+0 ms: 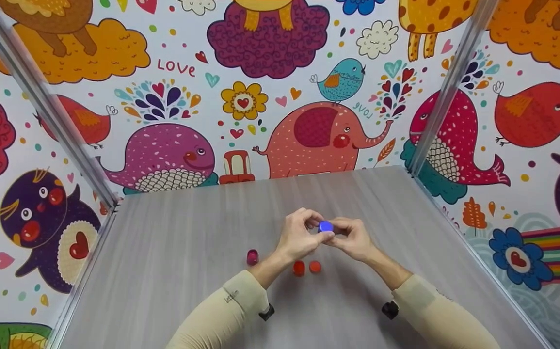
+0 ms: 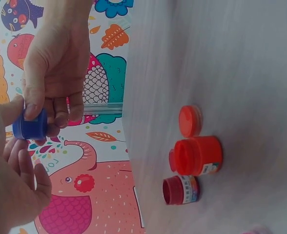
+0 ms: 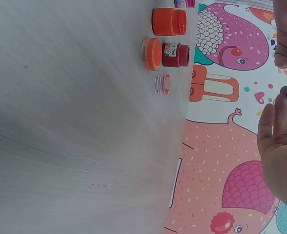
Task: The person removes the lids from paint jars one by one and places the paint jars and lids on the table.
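Both hands meet at a small blue paint jar, lifted above the table. My left hand pinches it between thumb and fingers from the left. From the other side my right hand grips it, its thumb against the jar's side in the left wrist view. Below the hands, an orange-red jar stands uncovered beside an orange lid. A dark red jar with a printed label is close by; in the head view it is hidden behind the left hand and arm.
A magenta jar stands left of the left forearm. A clear-rimmed lid lies near the dark red jar. The grey wood-grain table is bordered by printed cartoon walls with metal corner posts.
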{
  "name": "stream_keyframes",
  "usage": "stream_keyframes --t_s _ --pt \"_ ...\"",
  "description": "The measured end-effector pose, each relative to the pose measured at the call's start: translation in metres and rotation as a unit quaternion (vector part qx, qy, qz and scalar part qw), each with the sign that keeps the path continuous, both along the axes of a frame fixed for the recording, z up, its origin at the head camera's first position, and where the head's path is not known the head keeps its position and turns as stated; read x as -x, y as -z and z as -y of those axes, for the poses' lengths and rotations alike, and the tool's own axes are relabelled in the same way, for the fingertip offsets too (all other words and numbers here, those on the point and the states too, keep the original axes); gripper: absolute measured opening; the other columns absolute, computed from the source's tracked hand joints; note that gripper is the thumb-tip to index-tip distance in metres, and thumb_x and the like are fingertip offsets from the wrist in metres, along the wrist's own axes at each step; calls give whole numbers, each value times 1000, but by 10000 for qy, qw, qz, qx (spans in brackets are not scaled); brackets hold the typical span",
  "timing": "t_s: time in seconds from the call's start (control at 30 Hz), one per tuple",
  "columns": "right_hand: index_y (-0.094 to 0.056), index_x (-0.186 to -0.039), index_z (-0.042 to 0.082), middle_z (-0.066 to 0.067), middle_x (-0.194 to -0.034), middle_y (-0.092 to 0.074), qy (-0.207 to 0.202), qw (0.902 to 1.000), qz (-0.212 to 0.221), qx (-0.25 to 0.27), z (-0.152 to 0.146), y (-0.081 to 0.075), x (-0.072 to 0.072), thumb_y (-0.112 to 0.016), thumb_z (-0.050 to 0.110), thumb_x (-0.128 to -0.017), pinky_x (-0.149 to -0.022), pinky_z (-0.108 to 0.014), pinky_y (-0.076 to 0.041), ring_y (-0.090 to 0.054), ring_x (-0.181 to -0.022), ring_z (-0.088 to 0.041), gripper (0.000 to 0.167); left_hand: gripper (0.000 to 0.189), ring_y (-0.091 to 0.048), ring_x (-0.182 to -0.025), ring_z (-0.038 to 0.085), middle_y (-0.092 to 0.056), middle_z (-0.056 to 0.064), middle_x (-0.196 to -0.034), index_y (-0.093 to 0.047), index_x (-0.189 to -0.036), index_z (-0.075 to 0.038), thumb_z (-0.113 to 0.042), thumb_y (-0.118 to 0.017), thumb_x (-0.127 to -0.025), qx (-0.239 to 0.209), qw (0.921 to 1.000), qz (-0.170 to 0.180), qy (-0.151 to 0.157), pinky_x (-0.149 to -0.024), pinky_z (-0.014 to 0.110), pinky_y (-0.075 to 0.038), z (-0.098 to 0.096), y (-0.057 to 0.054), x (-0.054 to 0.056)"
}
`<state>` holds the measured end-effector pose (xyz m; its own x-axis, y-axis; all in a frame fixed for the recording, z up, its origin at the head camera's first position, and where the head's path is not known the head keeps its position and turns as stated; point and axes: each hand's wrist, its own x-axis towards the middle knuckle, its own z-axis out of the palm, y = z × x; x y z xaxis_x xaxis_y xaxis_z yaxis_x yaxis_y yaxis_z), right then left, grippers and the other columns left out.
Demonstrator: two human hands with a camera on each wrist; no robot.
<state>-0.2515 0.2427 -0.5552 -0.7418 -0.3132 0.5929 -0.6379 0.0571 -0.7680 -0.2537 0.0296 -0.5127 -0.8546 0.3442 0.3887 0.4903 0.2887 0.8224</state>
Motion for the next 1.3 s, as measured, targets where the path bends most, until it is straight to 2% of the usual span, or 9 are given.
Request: stream_keyframes --t_s 0.2,0.4,0.57,0.67,0.8,1.0,1.2,1.3 --pt "-74 -115 -23 -26 -106 -82 -41 10000 -48 3 0 -1 0 -83 -15 -90 -89 -21 -66 -78 -102 -4 28 28 -65 -88 8 -75 7 -100 -80 -104 -13 -30 -97 -88 -87 9999 101 -79 -80 24 -60 0 0 0" --pt "-78 -115 -18 -33 -103 -79 -55 9999 -129 -3 1 -2 1 -83 -16 -89 -88 -21 -66 -77 -101 -4 27 33 -70 -91 23 -74 12 -100 -77 -103 -13 -31 -98 -87 -210 9991 370 -3 -73 22 -58 2 -1 -1" --pt "-80 -114 -15 -36 -100 -77 -56 9998 -168 -38 2 -4 2 -84 -17 -88 -85 -19 -65 -75 -99 -3 26 35 -67 -85 19 -74 20 -101 -74 -102 -11 -29 -99 -86 -349 9978 557 76 -62 22 -59 3 0 0" --pt "-81 -114 -14 -34 -101 -78 -41 9998 -179 -58 2 -4 2 -84 -17 -88 -84 -20 -65 -75 -98 -3 26 34 -68 -86 20 -75 22 -103 -74 -103 -12 -28 -99 -86 -356 9975 596 104 -62 22 -59 3 0 0" --pt "-80 -115 -14 -33 -101 -78 -47 9999 -124 -67 1 -4 2 -84 -14 -90 -85 -21 -66 -76 -98 -4 25 35 -69 -92 24 -75 19 -104 -76 -108 -13 -30 -99 -87 -286 9977 598 167 -65 22 -60 6 0 0" --pt "-78 -116 -18 -38 -99 -76 -103 9998 -88 -120 0 -5 1 -84 -11 -92 -85 -21 -66 -79 -96 -6 26 44 -64 -100 15 -76 12 -113 -79 -124 -11 -37 -93 -91 91 9988 360 325 -82 25 -59 13 1 -1" --pt "-79 -116 -14 -21 -101 -82 -237 9992 -155 -264 -1 -5 1 -84 -13 -90 -84 -25 -67 -77 -93 -4 26 39 -66 -109 23 -76 8 -117 -79 -129 -11 -31 -84 -95 258 9979 199 567 -94 45 -63 17 -2 1" --pt "-80 -117 -13 -17 -102 -83 -287 9989 -166 -326 -2 -3 3 -84 -13 -90 -86 -28 -68 -78 -93 -5 27 39 -66 -112 24 -75 7 -118 -79 -132 -13 -28 -82 -96 322 9970 205 679 -100 53 -62 17 -3 2"
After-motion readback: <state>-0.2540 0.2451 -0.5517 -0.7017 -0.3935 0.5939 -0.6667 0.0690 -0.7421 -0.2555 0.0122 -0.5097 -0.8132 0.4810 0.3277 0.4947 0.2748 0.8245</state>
